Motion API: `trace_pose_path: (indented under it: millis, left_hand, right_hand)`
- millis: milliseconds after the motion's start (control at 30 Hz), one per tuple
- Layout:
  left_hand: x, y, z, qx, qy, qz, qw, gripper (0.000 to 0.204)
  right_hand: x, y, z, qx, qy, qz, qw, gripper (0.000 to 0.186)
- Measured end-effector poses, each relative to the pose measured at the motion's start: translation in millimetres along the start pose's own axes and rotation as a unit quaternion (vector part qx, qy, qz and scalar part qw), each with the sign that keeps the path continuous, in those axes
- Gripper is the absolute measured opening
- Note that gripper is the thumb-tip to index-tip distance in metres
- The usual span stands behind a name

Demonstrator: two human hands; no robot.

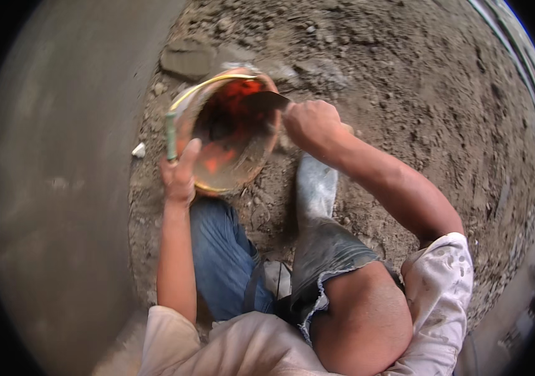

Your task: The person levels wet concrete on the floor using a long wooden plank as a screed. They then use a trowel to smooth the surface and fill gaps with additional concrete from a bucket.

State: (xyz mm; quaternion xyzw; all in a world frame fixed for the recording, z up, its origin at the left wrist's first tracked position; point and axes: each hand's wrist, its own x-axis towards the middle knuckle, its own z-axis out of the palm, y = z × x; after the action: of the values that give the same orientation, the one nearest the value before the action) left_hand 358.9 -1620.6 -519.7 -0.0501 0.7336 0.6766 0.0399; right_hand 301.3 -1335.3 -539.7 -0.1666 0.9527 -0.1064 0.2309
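Observation:
An orange bucket (270, 135) is tilted so that its mouth faces me, and its inner wall is smeared with grey-brown residue. My left hand (180, 175) grips its near-left side, thumb up at the rim, the other fingers partly hidden. Beside that thumb stands the green grip (171, 136) of the bucket's yellow handle, which arches over the far rim. In my closed right hand (313, 125) is a trowel, its dark blade (266, 100) reaching over the right rim into the bucket. The trowel's handle is mostly covered by the fist.
Smooth grey wet-looking concrete (67, 175) spreads along the left. Rough brown soil (424, 106) lies ahead and to the right. A flat stone block (187, 59) sits beyond the bucket, a white fragment (139, 150) at the concrete's edge. My rubber boot (316, 185) stands near the bucket.

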Motion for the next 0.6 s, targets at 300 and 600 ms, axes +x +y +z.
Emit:
trace_pose_path:
  millis: [300, 600]
  left_hand:
    - [18.2, 3.1, 4.9, -0.012, 0.041, 0.006, 0.999, 0.053]
    - [36.2, 0.9, -26.4, -0.083, 0.019, -0.022, 0.996, 0.062]
  right_hand:
    - [-12.6, -20.5, 34.2, 0.515, -0.36, -0.032, 0.777, 0.044]
    - [-57.5, 91.7, 26.5, 0.103, 0.151, 0.045, 0.982, 0.021]
